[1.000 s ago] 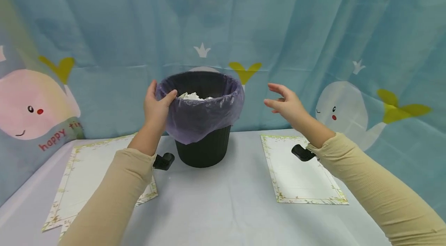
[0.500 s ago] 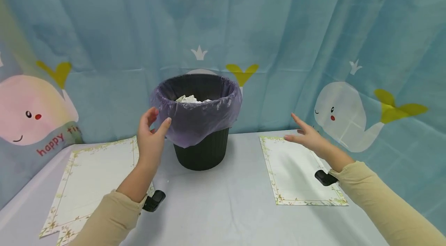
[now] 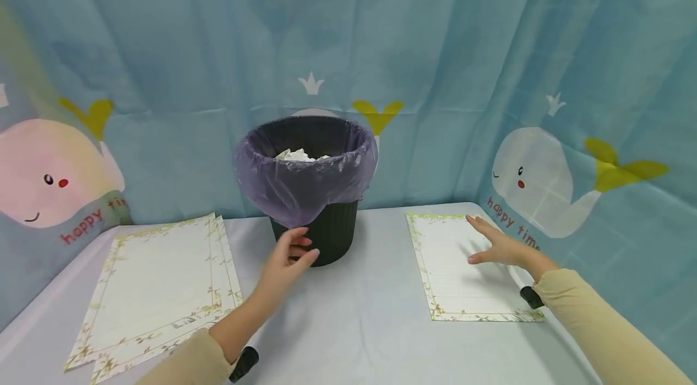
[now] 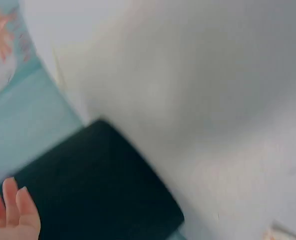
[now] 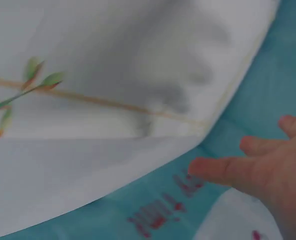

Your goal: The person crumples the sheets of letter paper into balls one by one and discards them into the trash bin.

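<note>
Nothing is held in the right grip (image 3: 501,249): its fingers and thumb are spread, and it is poised over the single sheet (image 3: 452,288) lying to the right of the bin; no contact with the paper is seen. The left grip (image 3: 285,270) is also without a load, its fingers loosely bent, and it is placed before the lower part of the bin (image 3: 337,227); whether the bin is touched cannot be told.

By judgement, a reach for the paper right of the bin is the step in hand, the right grip being best placed for it. For that sheet to be taken up, the right grip would need to be lowered and an edge pinched, since flat paper offers little else to be caught.

The bin is stood upright and lined with a purple bag (image 3: 316,182), folded over its rim; crumpled white paper (image 3: 296,155) is seen inside. To the left of the bin, two overlapping sheets (image 3: 158,276) are laid on the bench (image 3: 354,336). Behind the bin, a blue curtain (image 3: 348,22) printed with whales is hung.
</note>
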`<state>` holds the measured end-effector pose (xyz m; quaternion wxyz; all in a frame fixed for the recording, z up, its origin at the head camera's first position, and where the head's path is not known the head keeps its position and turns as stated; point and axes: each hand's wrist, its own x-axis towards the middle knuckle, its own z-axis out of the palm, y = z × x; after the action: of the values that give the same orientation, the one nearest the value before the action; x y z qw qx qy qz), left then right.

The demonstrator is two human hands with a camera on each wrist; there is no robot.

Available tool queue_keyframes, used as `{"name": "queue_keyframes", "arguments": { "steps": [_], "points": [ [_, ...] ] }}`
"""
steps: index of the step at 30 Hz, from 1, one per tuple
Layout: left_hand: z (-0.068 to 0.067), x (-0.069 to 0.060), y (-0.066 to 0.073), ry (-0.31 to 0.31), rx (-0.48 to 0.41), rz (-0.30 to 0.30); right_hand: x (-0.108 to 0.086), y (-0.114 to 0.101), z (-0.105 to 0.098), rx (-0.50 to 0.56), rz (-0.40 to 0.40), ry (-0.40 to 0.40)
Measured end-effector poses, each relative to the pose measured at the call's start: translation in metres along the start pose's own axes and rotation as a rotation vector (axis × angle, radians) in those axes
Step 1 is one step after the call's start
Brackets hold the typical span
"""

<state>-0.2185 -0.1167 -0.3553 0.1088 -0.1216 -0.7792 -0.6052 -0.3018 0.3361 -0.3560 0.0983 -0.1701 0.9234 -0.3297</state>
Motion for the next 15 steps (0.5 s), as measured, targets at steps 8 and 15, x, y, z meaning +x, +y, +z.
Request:
{"name": "queue_keyframes", "arguments": {
  "steps": [8,15],
  "points": [
    [0.057,0.01,-0.008,-0.433,0.288,0.024,-0.005,0.037,-0.001,-0.032,0.058,-0.086],
    [0.118,0.037,-0.002,-0.6,0.684,0.143,-0.001,0.043,0.006,-0.027,0.084,-0.126]
  ]
}}
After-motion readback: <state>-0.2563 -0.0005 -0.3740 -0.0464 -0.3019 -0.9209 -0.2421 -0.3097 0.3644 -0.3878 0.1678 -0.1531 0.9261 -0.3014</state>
